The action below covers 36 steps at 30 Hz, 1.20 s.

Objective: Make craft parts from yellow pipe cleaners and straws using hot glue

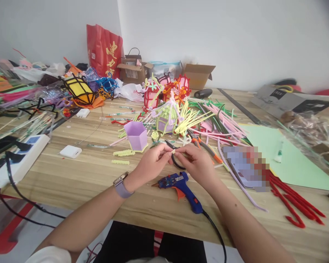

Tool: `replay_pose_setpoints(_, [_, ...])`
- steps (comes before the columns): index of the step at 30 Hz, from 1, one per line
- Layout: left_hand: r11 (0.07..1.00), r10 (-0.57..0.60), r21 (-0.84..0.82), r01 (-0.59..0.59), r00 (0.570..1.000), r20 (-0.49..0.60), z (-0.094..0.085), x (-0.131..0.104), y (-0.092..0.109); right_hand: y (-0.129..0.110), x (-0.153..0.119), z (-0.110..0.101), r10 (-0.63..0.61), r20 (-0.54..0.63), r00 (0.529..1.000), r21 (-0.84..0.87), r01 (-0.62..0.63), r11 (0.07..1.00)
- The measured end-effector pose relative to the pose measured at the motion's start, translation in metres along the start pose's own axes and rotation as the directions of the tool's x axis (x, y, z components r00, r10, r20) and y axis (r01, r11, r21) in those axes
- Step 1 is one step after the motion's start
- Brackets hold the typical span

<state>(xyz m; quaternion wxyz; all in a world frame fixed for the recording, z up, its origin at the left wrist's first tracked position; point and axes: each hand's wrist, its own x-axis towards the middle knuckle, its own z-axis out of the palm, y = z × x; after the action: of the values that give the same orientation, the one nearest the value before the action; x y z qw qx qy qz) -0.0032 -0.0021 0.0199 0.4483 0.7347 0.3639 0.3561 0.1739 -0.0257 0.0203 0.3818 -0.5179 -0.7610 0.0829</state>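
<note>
My left hand (159, 156) and my right hand (195, 160) meet over the table, fingertips pinched round a small pale yellow piece (173, 151), apparently a bit of pipe cleaner. Black-handled pliers or cutters (178, 162) lie partly hidden beneath my fingers. Just below, a blue hot glue gun (178, 182) rests on its side, nozzle to the left. Left of my hands stands a purple six-sided paper cup (136, 137) on a yellow-edged base. Coiled yellow pipe cleaner strips (120, 162) lie beside it.
Behind my hands stand pipe cleaner lanterns (166, 118) and loose yellow pipe cleaners (192, 118). A white power strip (22, 160) and charger (70, 151) are at left. Orange-handled pliers (208, 148), a blurred-out flat object (246, 168), red pipe cleaners (296, 201) and green card (296, 157) lie right.
</note>
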Motion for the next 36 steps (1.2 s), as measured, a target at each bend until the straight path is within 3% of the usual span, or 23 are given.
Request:
replay_pose_setpoints(8, [0.96,0.091,0.267,-0.086,0.996,-0.007,0.0,-0.003,-0.002,0.004,-0.004,0.004,-0.042,0.021,0.999,-0.196,0.045,0.98])
replay_pose_setpoints(15, [0.736,0.253,0.647,-0.198,0.967,0.008,-0.002,-0.003,-0.005,0.004,-0.005,0.004,-0.121,0.023,0.992,-0.239,0.123,0.963])
replay_pose_setpoints(21, [0.598,0.37,0.749,-0.285,0.927,0.058,0.0,-0.003,-0.012,0.006,-0.004,0.003,-0.156,0.075,0.985,-0.224,0.169,0.96])
replay_pose_setpoints(29, [0.325,0.484,0.873,-0.362,0.857,0.175,-0.003,-0.003,-0.012,0.005,-0.003,0.0,-0.139,0.121,0.983,-0.165,0.158,0.974])
replay_pose_setpoints(36, [0.28,0.503,0.877,-0.39,0.838,0.212,-0.006,-0.003,-0.009,0.007,-0.001,-0.007,-0.176,0.183,0.967,-0.164,0.207,0.965])
